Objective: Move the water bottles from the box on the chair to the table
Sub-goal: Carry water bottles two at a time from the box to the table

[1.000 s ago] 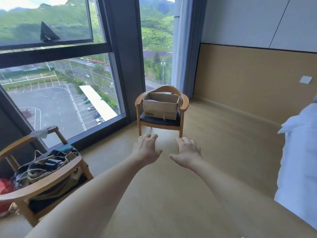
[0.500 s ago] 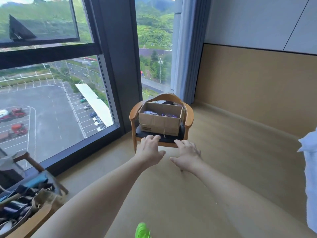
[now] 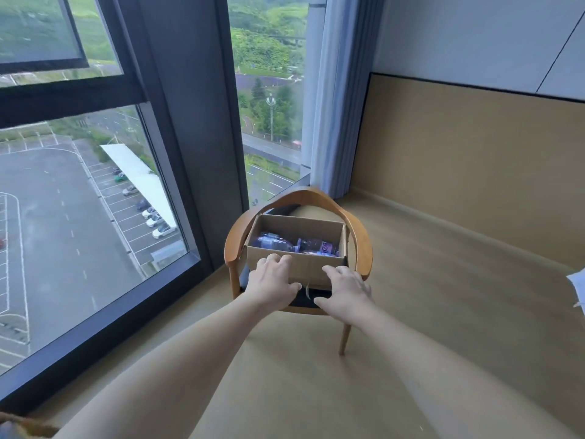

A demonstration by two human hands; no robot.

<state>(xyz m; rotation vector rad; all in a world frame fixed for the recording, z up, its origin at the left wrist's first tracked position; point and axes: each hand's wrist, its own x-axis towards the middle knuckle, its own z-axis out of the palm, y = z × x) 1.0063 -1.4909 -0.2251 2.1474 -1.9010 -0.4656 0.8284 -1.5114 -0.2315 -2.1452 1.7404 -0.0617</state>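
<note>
An open cardboard box (image 3: 304,268) stands on a wooden armchair (image 3: 357,229) with a dark seat, by the window. Inside it lie two plastic water bottles, one on the left (image 3: 274,241) and one with a purple label on the right (image 3: 319,247). My left hand (image 3: 272,282) and my right hand (image 3: 345,288) are stretched forward, fingers relaxed and empty, in front of the box's near wall. Whether the fingertips touch the cardboard I cannot tell. No table is in view.
A floor-to-ceiling window (image 3: 95,201) runs along the left, a grey curtain (image 3: 335,99) hangs behind the chair, and a wood-panelled wall (image 3: 474,160) closes the right. White bedding (image 3: 577,286) shows at the right edge. Bare wooden floor (image 3: 443,296) surrounds the chair.
The view has closed in on the chair, and the box's inside with the bottles has come into sight. Both hands now overlap the box's front. The second chair at the left has left the frame.
</note>
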